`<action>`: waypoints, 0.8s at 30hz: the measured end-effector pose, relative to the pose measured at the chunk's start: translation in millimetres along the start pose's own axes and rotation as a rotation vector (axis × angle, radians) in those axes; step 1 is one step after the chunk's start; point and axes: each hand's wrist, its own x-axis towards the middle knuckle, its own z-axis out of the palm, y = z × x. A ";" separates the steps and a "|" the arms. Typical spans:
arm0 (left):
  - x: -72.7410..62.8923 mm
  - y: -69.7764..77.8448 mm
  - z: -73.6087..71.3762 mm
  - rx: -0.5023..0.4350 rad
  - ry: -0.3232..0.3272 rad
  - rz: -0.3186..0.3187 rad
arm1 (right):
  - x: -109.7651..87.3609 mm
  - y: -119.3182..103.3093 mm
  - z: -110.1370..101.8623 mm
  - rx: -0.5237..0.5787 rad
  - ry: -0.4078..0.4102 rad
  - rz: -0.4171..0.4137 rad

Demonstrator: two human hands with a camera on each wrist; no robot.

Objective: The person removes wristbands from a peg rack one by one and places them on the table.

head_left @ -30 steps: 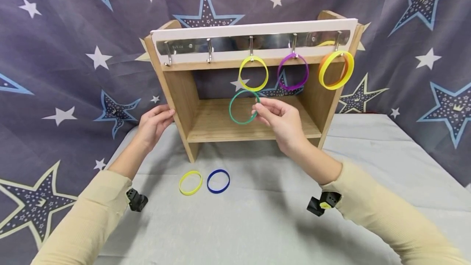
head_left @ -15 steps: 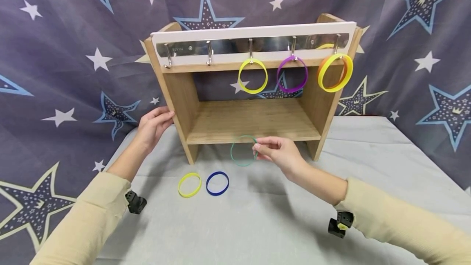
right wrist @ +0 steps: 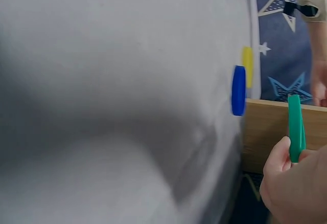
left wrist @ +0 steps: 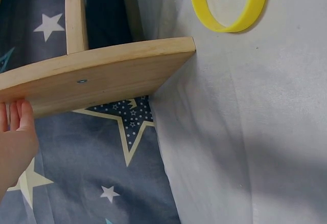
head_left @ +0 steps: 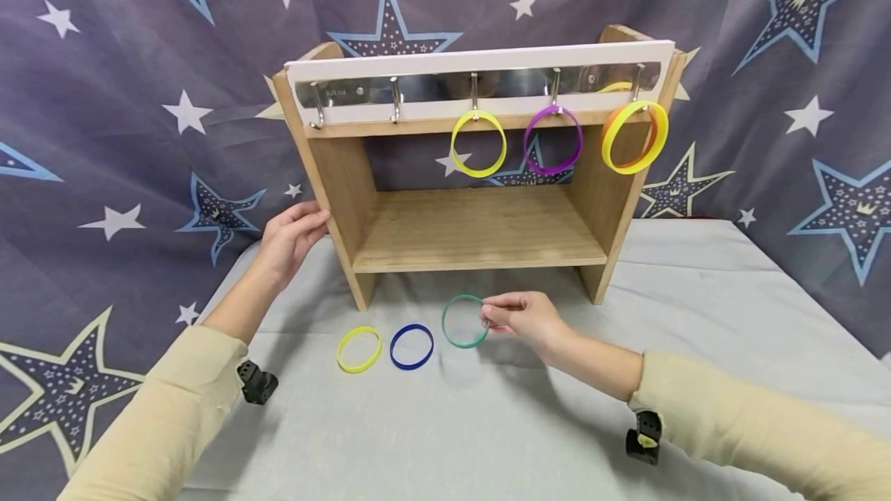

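Note:
My right hand (head_left: 527, 323) pinches a green wristband (head_left: 445, 323) by its right side, thumb and fingertips at the band, low in front of the shelf; the band shows edge-on in the right wrist view (right wrist: 295, 124). A blue wristband (head_left: 412, 366) and a yellow wristband (head_left: 339, 362) lie on the cloth to its left. My left hand (head_left: 288, 242) rests its fingertips on the outer face of the wooden shelf's (head_left: 480, 261) left side panel. In the left wrist view its extended fingers (left wrist: 26, 115) touch that panel.
A metal hook rail (head_left: 431, 91) runs along the shelf's top front. A yellow wristband (head_left: 454, 147) hangs from the middle hook, a purple wristband (head_left: 579, 141) right of it, yellow and orange bands (head_left: 661, 141) at the far right. Two left hooks are bare. A star-patterned curtain (head_left: 139, 138) stands behind.
My right hand has lowered the green wristband from in front of the shelf's opening to near the cloth, beside the blue wristband. The left hand stays on the side panel.

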 end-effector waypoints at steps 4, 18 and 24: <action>-0.1 0.9 0.1 0.000 0.001 -0.004 | 4.3 13.6 5.2 -0.022 0.010 0.042; -0.9 0.5 0.5 0.012 0.002 -0.008 | 12.7 38.1 19.6 -0.116 0.053 0.106; -0.8 0.7 0.6 0.011 0.000 -0.007 | 14.3 34.3 20.2 -0.240 0.079 0.083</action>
